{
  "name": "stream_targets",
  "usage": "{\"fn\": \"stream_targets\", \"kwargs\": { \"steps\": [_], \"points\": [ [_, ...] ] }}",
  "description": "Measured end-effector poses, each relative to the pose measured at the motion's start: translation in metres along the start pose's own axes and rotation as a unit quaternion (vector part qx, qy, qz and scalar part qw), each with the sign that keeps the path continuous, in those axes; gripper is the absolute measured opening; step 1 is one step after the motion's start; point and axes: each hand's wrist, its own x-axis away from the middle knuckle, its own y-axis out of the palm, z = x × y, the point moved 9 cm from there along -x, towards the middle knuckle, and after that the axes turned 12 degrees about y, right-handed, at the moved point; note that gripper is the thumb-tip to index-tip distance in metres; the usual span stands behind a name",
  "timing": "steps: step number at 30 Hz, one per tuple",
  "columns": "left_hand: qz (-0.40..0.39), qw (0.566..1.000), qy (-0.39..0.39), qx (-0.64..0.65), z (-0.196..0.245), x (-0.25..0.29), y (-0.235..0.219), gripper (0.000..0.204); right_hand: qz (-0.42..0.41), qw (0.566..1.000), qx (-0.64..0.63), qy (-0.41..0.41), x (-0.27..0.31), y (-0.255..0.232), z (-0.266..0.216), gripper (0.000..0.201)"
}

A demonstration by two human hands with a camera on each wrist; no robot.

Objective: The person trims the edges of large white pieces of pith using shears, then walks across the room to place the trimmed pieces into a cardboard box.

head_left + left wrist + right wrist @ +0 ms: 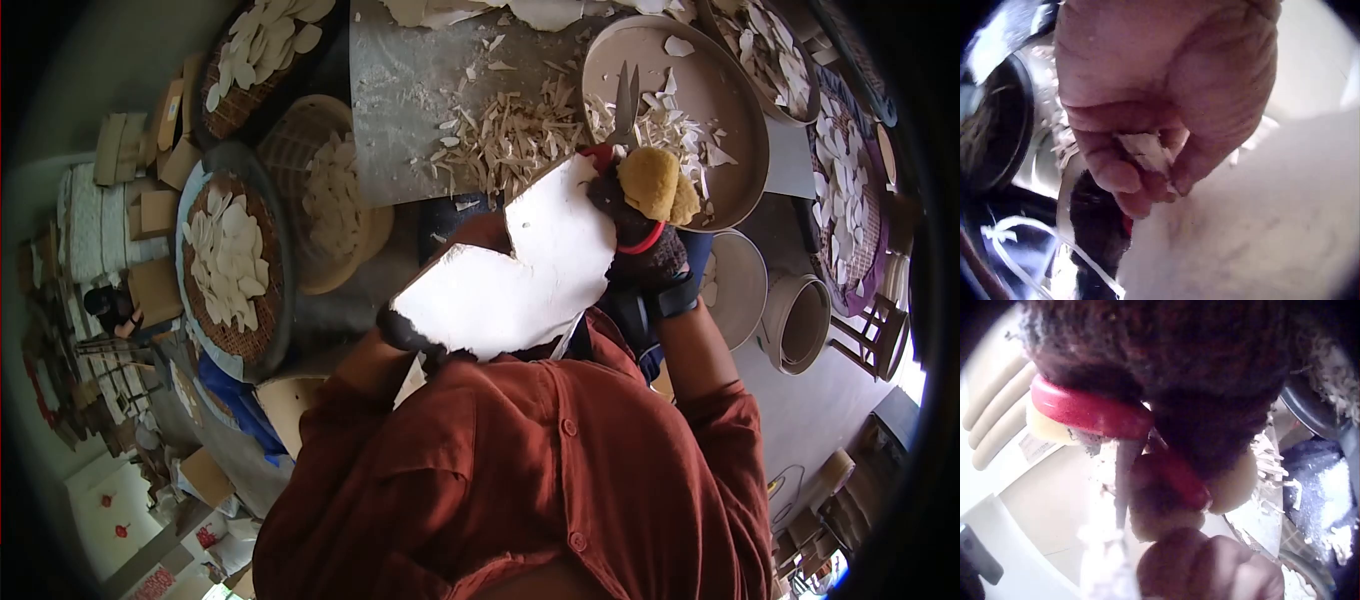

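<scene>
A large white sheet (540, 240) with a notch in its upper edge lies across in front of my chest. My left hand (485, 232) is bare and mostly behind it in the head view. In the left wrist view its thumb and curled fingers pinch a small pale flap (1145, 152) at the sheet's edge. My right hand (640, 205) wears a dark knit glove with yellow, foam-like padding (650, 183) on the fingers. It grips red-handled scissors (626, 105), whose blades point away from me. In the right wrist view, bare fingertips (1210, 565) are close below the gloved fingers.
A metal-topped table (400, 130) ahead bears a heap of pale strips (515, 135). Beside them stands a round tray (735, 190). Baskets of white pieces (228, 255) flank me, and buckets (797, 325) stand at right. Another person (115, 315) is far left.
</scene>
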Motion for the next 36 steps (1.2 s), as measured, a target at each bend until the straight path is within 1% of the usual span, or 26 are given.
{"fn": "stream_targets", "kwargs": {
  "steps": [1, 3, 4, 5, 6, 7, 8, 9, 10, 11, 13, 14, 16, 17, 18, 19, 20, 21, 22, 25, 27, 29, 30, 31, 33, 36],
  "points": [
    [0.006, 0.999, 0.008, -0.041, 0.010, -0.004, -0.004, 0.038, 0.018, 0.997, 0.076, -0.018, -0.001, 0.001, -0.016, 0.037],
    [0.006, 0.965, 0.071, -0.254, 0.039, -0.018, -0.020, 0.039, 0.046, 0.981, 0.184, -0.040, -0.003, 0.001, -0.041, 0.036],
    [0.002, 0.899, 0.131, -0.419, 0.060, -0.026, -0.029, 0.043, 0.056, 0.974, 0.216, -0.045, -0.003, -0.002, -0.051, 0.035],
    [0.016, 0.936, 0.082, -0.343, 0.061, -0.024, -0.030, 0.043, 0.066, 0.965, 0.248, -0.050, -0.004, -0.004, -0.057, 0.034],
    [0.029, 0.964, 0.031, -0.264, 0.065, -0.022, -0.025, 0.044, 0.067, 0.969, 0.217, -0.092, -0.005, -0.008, -0.059, 0.033],
    [0.041, 0.982, -0.020, -0.183, 0.066, -0.022, -0.018, 0.044, 0.071, 0.963, 0.243, -0.087, -0.006, -0.007, -0.059, 0.033],
    [-0.051, 0.966, -0.033, -0.250, 0.067, -0.026, 0.001, 0.045, 0.075, 0.957, 0.269, -0.083, -0.008, -0.005, -0.061, 0.033],
    [-0.067, 0.953, -0.049, -0.292, 0.064, -0.028, 0.002, 0.043, 0.078, 0.949, 0.295, -0.079, -0.010, -0.001, -0.063, 0.033],
    [-0.074, 0.930, -0.083, -0.349, 0.055, -0.029, 0.001, 0.041, 0.043, 0.968, 0.240, -0.052, -0.013, 0.008, -0.070, 0.031],
    [-0.080, 0.903, -0.116, -0.405, 0.047, -0.028, -0.003, 0.038, 0.048, 0.937, 0.338, -0.071, -0.014, 0.012, -0.072, 0.033],
    [-0.043, 0.921, -0.106, -0.373, 0.052, -0.023, -0.011, 0.034, 0.079, 0.925, 0.360, -0.093, -0.012, 0.008, -0.077, 0.041],
    [-0.024, 0.928, -0.102, -0.356, 0.054, -0.020, -0.015, 0.032, 0.110, 0.889, 0.429, -0.115, -0.007, 0.000, -0.072, 0.042],
    [0.092, 0.953, 0.008, -0.287, 0.074, -0.017, -0.030, 0.029, 0.167, 0.799, 0.555, -0.159, 0.003, -0.019, -0.058, 0.045],
    [0.151, 0.955, 0.063, -0.249, 0.086, -0.014, -0.038, 0.027, 0.199, 0.844, 0.486, -0.110, 0.014, -0.021, -0.071, 0.041],
    [0.147, 0.957, 0.108, -0.223, 0.099, -0.014, -0.034, 0.028, 0.222, 0.811, 0.523, -0.138, 0.021, -0.021, -0.075, 0.038],
    [0.169, 0.945, 0.167, -0.225, 0.111, -0.014, -0.037, 0.029, 0.246, 0.775, 0.558, -0.167, 0.028, -0.026, -0.076, 0.035],
    [0.190, 0.929, 0.226, -0.225, 0.120, -0.012, -0.042, 0.031, 0.152, 0.900, 0.385, -0.135, 0.030, -0.022, -0.057, 0.036],
    [0.209, 0.909, 0.283, -0.223, 0.127, -0.009, -0.047, 0.033, 0.047, 0.990, 0.100, -0.091, 0.033, -0.019, -0.039, 0.037],
    [0.229, 0.889, 0.315, -0.239, 0.130, -0.007, -0.054, 0.038, -0.005, 0.992, -0.119, -0.039, 0.036, -0.016, -0.019, 0.039],
    [0.242, 0.880, 0.356, -0.203, 0.128, -0.013, -0.061, 0.036, -0.023, 0.947, -0.302, 0.108, 0.050, 0.005, 0.029, 0.038],
    [0.244, 0.894, 0.346, -0.146, 0.121, -0.019, -0.067, 0.033, -0.100, 0.951, -0.290, 0.026, 0.047, 0.027, 0.017, 0.029],
    [0.238, 0.903, 0.338, -0.119, 0.111, -0.021, -0.070, 0.032, -0.054, 0.902, -0.413, 0.117, 0.048, 0.036, 0.039, 0.028],
    [0.235, 0.907, 0.334, -0.105, 0.106, -0.024, -0.082, 0.033, -0.107, 0.900, -0.409, 0.104, 0.044, 0.042, 0.042, 0.028],
    [0.249, 0.902, 0.340, -0.095, 0.104, -0.025, -0.081, 0.035, -0.127, 0.891, -0.422, 0.107, 0.041, 0.046, 0.045, 0.027],
    [0.277, 0.891, 0.351, -0.074, 0.094, -0.027, -0.077, 0.039, -0.121, 0.873, -0.453, 0.133, 0.040, 0.048, 0.052, 0.025],
    [0.285, 0.888, 0.358, -0.033, 0.088, -0.033, -0.081, 0.035, -0.109, 0.850, -0.497, 0.137, 0.039, 0.048, 0.053, 0.023]
  ]
}}
